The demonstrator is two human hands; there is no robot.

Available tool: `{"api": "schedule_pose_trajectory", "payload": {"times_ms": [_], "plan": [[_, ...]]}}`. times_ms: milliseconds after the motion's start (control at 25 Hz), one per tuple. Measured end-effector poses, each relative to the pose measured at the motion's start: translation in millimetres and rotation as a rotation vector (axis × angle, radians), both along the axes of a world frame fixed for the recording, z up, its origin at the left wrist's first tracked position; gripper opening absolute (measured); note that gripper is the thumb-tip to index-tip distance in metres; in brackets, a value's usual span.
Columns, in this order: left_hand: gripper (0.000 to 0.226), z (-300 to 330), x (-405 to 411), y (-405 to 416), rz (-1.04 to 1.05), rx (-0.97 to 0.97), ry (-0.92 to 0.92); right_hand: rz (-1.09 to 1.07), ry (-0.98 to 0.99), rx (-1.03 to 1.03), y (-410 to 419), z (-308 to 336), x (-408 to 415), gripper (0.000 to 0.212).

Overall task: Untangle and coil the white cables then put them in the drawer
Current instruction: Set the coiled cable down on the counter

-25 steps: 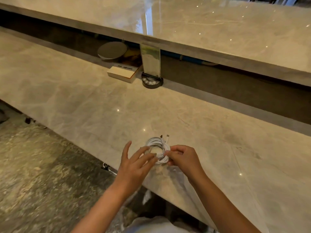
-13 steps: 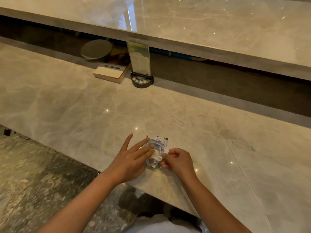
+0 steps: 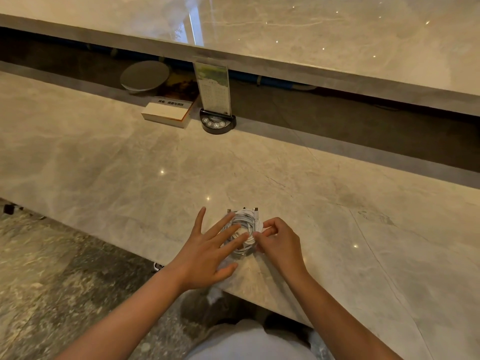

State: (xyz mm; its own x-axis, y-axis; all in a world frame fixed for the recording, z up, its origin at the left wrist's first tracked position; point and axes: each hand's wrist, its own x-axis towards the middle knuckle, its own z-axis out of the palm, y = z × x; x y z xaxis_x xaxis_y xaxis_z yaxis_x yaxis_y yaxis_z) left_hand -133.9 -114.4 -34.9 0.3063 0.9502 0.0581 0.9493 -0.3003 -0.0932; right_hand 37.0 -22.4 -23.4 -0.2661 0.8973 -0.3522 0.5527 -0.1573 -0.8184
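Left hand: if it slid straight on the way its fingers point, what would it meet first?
The left hand points up-right, fingers spread over the white cable coil. It would meet the coil first, and probably the right hand pinching its far side; depth is unclear.

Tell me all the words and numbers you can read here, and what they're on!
Book: a line of dark Chinese characters along the cover's top edge, too blurred to read for certain.
Upright card in the black stand: rows of small print, too small to read.
Stand's round buttons: tiny marks, unreadable.
White cables: no writing visible.
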Motion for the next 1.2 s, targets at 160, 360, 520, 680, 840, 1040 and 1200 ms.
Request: {"api": "schedule_pose_trajectory", "payload": {"times_ms": [160, 360, 520, 680, 840, 1040, 1200], "plan": [[0.058, 7.6, 2.6, 5.9, -0.035, 0.039, -0.048, 0.135, -0.142, 0.269, 1.3, 0.6, 8.4, 0.027], [0.037, 33.4, 29.1, 24.7, -0.042, 0.119, -0.287, 0.306, -0.446, 0.824, 0.2, 7.0, 33.4, 0.027], [0.031, 29.9, 78.8, 28.5, -0.04, 0.074, -0.433, 0.284, -0.677, 0.877, -12.2, 19.2, 66.8, 0.024], [0.031, 8.3, 122.3, 21.8, -0.067, -0.002, -0.405, 0.195, -0.739, 0.825, -37.4, 19.6, 110.7, 0.022], [0.036, 2.6, 156.0, -2.7, -0.024, -0.013, -0.342, 0.179, -0.746, 0.798, -77.3, 13.0, 150.6, 0.019], [0.04, -8.9, 176.0, -27.9, 0.054, -0.039, -0.249, 0.206, -0.705, 0.803, -130.3, -3.3, 192.6, 0.011], [0.056, -35.5, 165.5, -34.9, 0.167, -0.141, -0.151, 0.282, -0.725, 0.662, -170.6, -37.3, 213.7, 0.025]]}}
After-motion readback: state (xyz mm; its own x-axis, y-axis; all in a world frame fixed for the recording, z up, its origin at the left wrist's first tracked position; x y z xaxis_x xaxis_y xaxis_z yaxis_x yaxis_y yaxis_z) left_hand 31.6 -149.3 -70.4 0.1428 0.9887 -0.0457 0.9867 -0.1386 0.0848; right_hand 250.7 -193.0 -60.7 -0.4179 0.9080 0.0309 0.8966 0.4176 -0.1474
